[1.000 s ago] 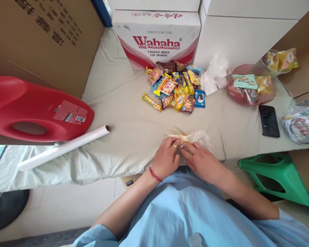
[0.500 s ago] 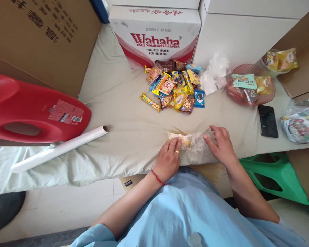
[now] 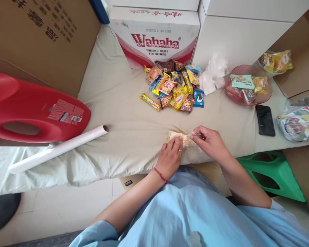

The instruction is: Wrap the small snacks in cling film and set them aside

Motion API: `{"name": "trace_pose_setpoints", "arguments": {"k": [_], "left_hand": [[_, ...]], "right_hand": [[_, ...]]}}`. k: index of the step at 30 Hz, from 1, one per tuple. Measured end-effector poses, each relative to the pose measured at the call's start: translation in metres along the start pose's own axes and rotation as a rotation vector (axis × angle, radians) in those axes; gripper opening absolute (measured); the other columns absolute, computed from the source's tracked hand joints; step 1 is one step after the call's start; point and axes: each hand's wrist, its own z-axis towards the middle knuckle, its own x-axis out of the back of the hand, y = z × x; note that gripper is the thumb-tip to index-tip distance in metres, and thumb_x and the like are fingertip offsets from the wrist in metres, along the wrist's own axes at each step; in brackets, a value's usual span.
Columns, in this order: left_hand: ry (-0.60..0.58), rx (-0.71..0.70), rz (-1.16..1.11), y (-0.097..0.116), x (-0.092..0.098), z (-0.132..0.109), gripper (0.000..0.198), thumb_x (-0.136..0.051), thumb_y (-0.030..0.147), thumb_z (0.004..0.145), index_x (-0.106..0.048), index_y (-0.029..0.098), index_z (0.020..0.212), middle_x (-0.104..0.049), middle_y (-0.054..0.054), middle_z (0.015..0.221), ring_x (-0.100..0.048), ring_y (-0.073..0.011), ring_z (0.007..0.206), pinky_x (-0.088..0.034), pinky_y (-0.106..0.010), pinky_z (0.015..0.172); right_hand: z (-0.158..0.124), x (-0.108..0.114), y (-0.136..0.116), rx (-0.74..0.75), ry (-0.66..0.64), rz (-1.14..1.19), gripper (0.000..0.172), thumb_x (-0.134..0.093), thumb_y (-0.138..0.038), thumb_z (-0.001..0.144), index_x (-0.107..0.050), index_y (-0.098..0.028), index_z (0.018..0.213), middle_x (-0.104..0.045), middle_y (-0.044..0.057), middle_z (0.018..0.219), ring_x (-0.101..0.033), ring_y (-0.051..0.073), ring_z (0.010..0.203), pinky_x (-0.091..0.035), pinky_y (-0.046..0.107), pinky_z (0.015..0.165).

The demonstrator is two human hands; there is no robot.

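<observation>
While our L hand (image 3: 171, 156), fingers curled, clamped the yellow snack pack (image 3: 179, 137) at the bench (image 3: 128, 127) front edge, R hand (image 3: 209, 144) grip pinched its clear film (image 3: 196, 136). Seemed mid-wrap; next called for steady tension w/o tearing.

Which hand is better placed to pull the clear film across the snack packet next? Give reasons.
Probably the right hand: it pinches the clear film at the right end of the snack packet. The left hand lies on the packet's near left side, seemingly pinning it to the cloth.
</observation>
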Motion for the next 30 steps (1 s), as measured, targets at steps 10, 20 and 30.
{"name": "trace_pose_setpoints", "arguments": {"k": [10,20,30], "left_hand": [[0.045,-0.070,-0.338,-0.020,0.013,-0.025,0.051,-0.051,0.012,0.089,-0.057,0.009,0.140,-0.055,-0.023,0.148,-0.046,-0.0338,0.145,-0.041,-0.057,0.118],[0.178,0.174,-0.629,-0.055,0.029,-0.069,0.026,-0.049,0.016,0.099,-0.073,0.020,0.106,-0.076,-0.008,0.106,-0.069,-0.0221,0.114,-0.057,-0.041,0.101],[0.127,0.518,-1.494,-0.030,0.028,-0.033,0.063,-0.061,0.061,0.094,-0.055,0.019,0.140,-0.066,-0.016,0.135,-0.069,-0.0286,0.115,-0.062,-0.038,0.080]], "right_hand": [[0.032,-0.062,-0.042,0.175,-0.206,-0.599,0.026,-0.045,-0.027,0.106,-0.068,-0.014,0.109,-0.063,0.014,0.112,-0.060,0.025,0.100,-0.047,0.034,0.085],[0.018,-0.067,-0.022,0.293,-0.090,-0.690,0.038,-0.062,-0.020,0.095,-0.062,-0.015,0.132,-0.061,0.019,0.126,-0.052,0.035,0.109,-0.049,0.048,0.092],[0.002,-0.030,-0.014,-0.015,-0.084,0.565,0.042,-0.066,-0.054,0.093,-0.066,-0.023,0.122,-0.072,0.006,0.115,-0.069,0.022,0.103,-0.057,0.037,0.093]]}}
